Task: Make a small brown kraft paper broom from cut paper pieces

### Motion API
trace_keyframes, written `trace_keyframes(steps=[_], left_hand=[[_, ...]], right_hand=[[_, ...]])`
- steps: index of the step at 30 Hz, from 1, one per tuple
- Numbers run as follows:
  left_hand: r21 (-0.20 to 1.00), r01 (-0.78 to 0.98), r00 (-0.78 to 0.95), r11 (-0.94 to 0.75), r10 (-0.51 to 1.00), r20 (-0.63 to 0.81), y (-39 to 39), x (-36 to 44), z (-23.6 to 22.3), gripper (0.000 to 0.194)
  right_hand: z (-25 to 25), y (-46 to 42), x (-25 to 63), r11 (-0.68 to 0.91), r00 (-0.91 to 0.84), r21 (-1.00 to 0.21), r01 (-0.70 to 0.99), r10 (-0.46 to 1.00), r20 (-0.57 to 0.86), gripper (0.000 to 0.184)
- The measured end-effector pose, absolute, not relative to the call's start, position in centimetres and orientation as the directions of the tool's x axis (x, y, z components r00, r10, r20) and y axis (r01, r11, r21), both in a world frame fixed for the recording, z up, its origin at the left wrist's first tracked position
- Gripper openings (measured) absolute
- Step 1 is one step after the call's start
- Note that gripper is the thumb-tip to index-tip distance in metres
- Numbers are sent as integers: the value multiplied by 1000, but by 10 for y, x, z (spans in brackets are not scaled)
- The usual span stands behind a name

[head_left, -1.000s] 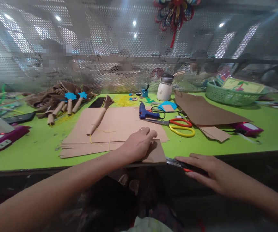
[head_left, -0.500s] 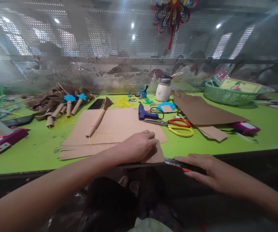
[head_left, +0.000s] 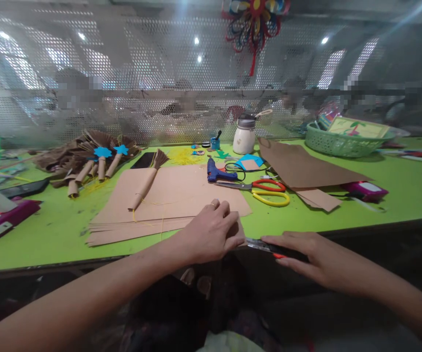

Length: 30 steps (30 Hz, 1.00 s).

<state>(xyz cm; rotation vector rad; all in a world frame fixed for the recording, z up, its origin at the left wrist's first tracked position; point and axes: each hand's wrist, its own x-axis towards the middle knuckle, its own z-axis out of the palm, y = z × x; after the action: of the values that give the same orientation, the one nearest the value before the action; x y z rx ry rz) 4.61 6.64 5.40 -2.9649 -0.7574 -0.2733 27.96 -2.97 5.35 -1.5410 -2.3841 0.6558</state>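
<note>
My left hand (head_left: 211,232) is closed on a small piece of folded brown paper (head_left: 238,226) at the table's front edge. Its thumb presses on the near side, and the fingers hide most of the piece. At that paper's right end is the metal front of a black-and-red hand tool (head_left: 258,245). My right hand (head_left: 306,254) is wrapped around this tool; its exact kind is unclear. Behind my left hand lies a stack of brown paper sheets (head_left: 185,188), with a small paper broom (head_left: 146,183) and thin yellow string on top.
Scissors (head_left: 269,191) and a blue glue gun (head_left: 218,172) lie beyond my hands. Farther back stand a white jar (head_left: 244,139) and a green basket (head_left: 346,144). Dark brown paper (head_left: 306,166) lies right; finished paper brooms (head_left: 102,164) and a purple power strip (head_left: 11,220) are left.
My left thumb has come down over the near edge of the folded paper, covering more of it. My right hand stays on the tool. The whole view has shifted slightly.
</note>
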Motion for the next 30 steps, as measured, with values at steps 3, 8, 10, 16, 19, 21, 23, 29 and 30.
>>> trace_keyframes(steps=[3, 8, 10, 16, 19, 21, 23, 29, 30], left_hand=[[-27, 527, 834, -849, 512, 205, 64, 49, 51, 41], [-48, 576, 802, -816, 552, 230, 59, 50, 47, 43], [-64, 573, 805, -817, 547, 228, 58, 50, 47, 42], [-80, 574, 805, -815, 544, 236, 55, 50, 44, 41], [-36, 580, 796, -814, 557, 236, 53, 47, 46, 40], [22, 573, 797, -819, 563, 218, 54, 42, 49, 37], [92, 534, 819, -840, 542, 189, 59, 37, 52, 32], [202, 323, 910, -925, 362, 204, 82, 25, 53, 33], [197, 307, 915, -931, 346, 209, 84, 24, 53, 32]], right_hand=[[55, -30, 278, 357, -431, -480, 801, 901, -49, 40], [54, -29, 278, 357, -424, -456, 815, 904, -50, 42], [54, -30, 278, 358, -422, -450, 818, 905, -47, 42], [54, -32, 277, 354, -415, -449, 821, 909, -43, 41], [52, -32, 277, 347, -411, -448, 824, 910, -50, 40], [51, -31, 278, 343, -408, -444, 827, 911, -56, 40], [50, -30, 279, 343, -408, -443, 828, 911, -57, 40], [49, -29, 282, 337, -413, -458, 823, 907, -75, 41], [50, -29, 283, 333, -413, -461, 822, 907, -82, 42]])
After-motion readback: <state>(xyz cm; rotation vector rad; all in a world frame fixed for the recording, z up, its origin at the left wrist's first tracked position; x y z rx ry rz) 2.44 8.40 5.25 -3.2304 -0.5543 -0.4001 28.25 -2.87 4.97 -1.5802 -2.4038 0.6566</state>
